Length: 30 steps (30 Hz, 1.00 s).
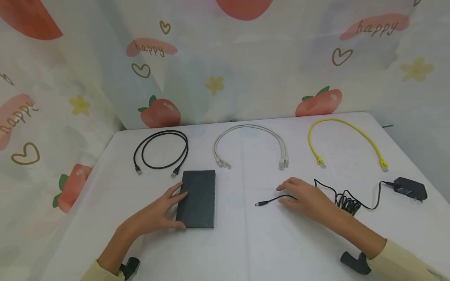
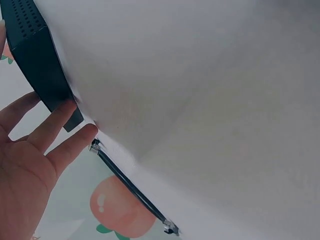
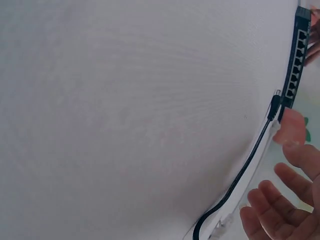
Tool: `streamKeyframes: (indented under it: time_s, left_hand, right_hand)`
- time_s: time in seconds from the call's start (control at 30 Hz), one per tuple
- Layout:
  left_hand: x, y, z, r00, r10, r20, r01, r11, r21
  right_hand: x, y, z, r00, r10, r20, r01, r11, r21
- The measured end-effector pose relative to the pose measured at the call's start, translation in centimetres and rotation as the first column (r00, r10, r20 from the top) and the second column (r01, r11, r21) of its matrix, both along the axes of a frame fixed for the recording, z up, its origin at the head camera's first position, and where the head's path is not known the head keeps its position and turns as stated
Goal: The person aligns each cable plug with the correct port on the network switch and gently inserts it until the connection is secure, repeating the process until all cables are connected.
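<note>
Ideally, I'd let the left hand (image 1: 159,214), spread against the black box (image 1: 197,200) nearer the left edge of the surface (image 1: 218,255), brace it gently, then pinch the thin cord (image 1: 275,198) behind its plug (image 1: 261,203) with the right hand (image 1: 306,196), its fingers loosely parted.

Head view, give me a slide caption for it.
Left hand touches a dark box; right hand near a black cable plug.
</note>
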State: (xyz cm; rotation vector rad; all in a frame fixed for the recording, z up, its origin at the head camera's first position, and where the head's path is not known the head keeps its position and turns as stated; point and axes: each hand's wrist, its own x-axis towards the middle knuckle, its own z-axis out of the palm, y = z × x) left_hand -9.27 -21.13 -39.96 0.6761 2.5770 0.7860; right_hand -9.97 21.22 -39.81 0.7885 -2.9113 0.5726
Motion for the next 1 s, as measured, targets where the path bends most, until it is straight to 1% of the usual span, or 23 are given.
streamKeyframes:
  time_s: [0.23,0.43,0.63,0.8,1.0]
  left_hand:
    - [0.0,0.1,0.0,1.000,0.002,0.016,-0.002,1.000,0.009]
    - [0.0,0.1,0.1,1.000,0.008,0.022,-0.009,1.000,0.005]
    - [-0.1,0.0,0.0,1.000,0.008,0.014,-0.008,1.000,0.012]
    - [-0.1,0.1,-0.1,1.000,0.015,0.012,-0.015,1.000,0.019]
    - [0.1,0.2,0.0,0.999,0.038,0.037,-0.039,0.999,0.024]
  right_hand:
    - [-0.5,-0.8,-0.8,0.998,0.070,-0.006,-0.070,0.997,0.014]
    - [-0.8,-1.2,-1.1,0.993,0.116,-0.031,-0.116,0.993,-0.004]
    - [-1.0,-1.7,-1.3,0.990,0.140,-0.015,-0.139,0.990,0.013]
    - [-1.0,-2.2,-1.4,0.986,0.164,-0.033,-0.162,0.986,0.048]
    - [-1.0,-2.7,-1.4,0.982,0.176,-0.067,-0.171,0.982,0.078]
